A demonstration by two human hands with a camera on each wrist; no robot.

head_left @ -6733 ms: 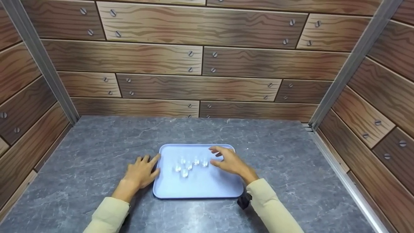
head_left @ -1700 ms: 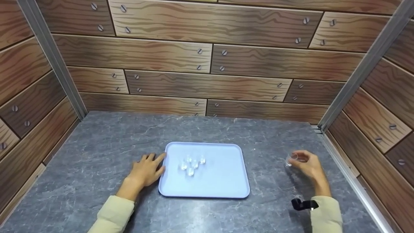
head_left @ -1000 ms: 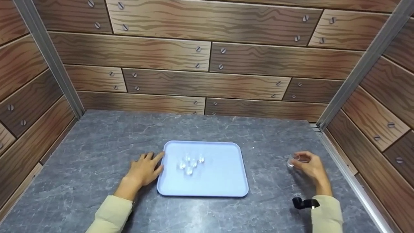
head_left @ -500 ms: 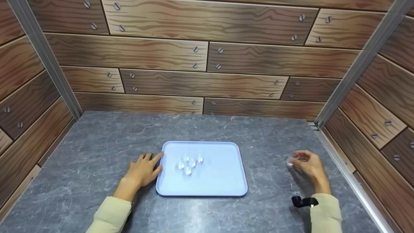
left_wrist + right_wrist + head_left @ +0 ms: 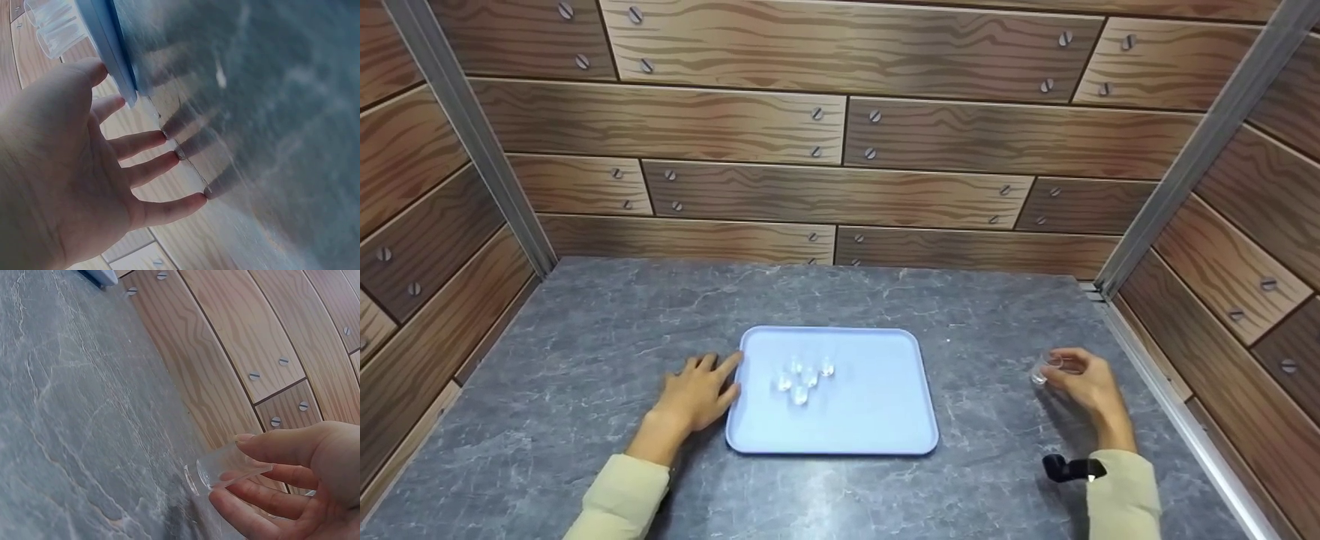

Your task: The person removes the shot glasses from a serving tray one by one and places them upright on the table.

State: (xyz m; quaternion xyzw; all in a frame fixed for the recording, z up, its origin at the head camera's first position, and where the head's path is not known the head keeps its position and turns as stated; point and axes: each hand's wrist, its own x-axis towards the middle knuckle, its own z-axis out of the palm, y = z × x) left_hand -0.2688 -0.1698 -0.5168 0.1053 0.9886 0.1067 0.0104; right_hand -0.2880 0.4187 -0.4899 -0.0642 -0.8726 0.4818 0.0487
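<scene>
In the head view my right hand [image 5: 1086, 382] is out to the right of the blue tray [image 5: 877, 409], holding a clear shot glass [image 5: 1039, 375]. The right wrist view has the thumb on one side of this shot glass [image 5: 225, 467] and fingers on the other, its thick base close over the table. Several more clear shot glasses [image 5: 799, 396] stand grouped on the tray's left half. At the tray's left edge, my left hand [image 5: 690, 397] rests with spread fingers, thumb and forefinger at the rim. Its other fingertips [image 5: 205, 196] rest on the tabletop in the left wrist view.
The grey marbled table [image 5: 660, 300] is bounded by wood-patterned walls [image 5: 750, 124] at the back and sides. A metal rail [image 5: 1177, 427] runs along its right edge. A black wrist camera [image 5: 1069, 469] juts from the right sleeve.
Since the oldest frame, my right hand has moved from above the tray to the table at right, taking one shot glass along. Over the last second both hands stay nearly still.
</scene>
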